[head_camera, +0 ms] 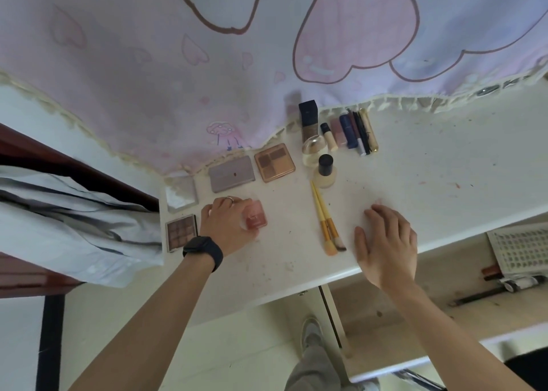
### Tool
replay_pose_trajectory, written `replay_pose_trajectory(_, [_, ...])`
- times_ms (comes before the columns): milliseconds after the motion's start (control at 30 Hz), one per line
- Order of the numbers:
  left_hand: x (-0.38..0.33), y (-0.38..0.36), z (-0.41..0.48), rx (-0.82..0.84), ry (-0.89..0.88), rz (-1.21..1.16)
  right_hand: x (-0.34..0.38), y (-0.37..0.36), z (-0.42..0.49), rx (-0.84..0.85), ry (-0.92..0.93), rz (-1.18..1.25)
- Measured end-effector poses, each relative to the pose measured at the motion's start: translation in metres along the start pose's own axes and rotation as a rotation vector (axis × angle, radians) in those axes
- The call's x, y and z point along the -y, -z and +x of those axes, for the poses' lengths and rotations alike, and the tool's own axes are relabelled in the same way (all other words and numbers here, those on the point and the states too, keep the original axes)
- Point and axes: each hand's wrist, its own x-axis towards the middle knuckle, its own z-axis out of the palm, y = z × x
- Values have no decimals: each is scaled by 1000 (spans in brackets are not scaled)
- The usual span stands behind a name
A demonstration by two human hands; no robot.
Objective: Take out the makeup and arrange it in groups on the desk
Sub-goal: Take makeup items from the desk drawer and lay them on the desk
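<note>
On the white desk [430,183] my left hand [226,224] grips a pink blush compact [256,217]. Around it lie a brown eyeshadow palette [181,232], a mirrored compact [181,194], a grey closed palette [232,173] and an orange-rimmed brown palette [274,162]. Two yellow-handled brushes [324,218] lie side by side in the middle. Foundation bottles [324,171] stand behind them, and a row of lipsticks and pencils [353,132] lies at the back. My right hand [385,248] rests flat and open on the desk near its front edge, holding nothing.
A pink and lilac curtain [207,79] hangs over the desk's back. A pale cloth [74,224] drapes over dark wood at the left. Below the desk at the right, an open drawer holds a white mesh basket [522,249] and pens [504,283].
</note>
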Motion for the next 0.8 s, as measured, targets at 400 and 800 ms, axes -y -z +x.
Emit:
replay_pose_trajectory(400, [-35,1,-42,-184,-45,-151,-1,14,-8,40,106,204])
replay_pose_trajectory(800, [-243,-73,-131,73,-517,-439,-111,57,-177,-32,-465,601])
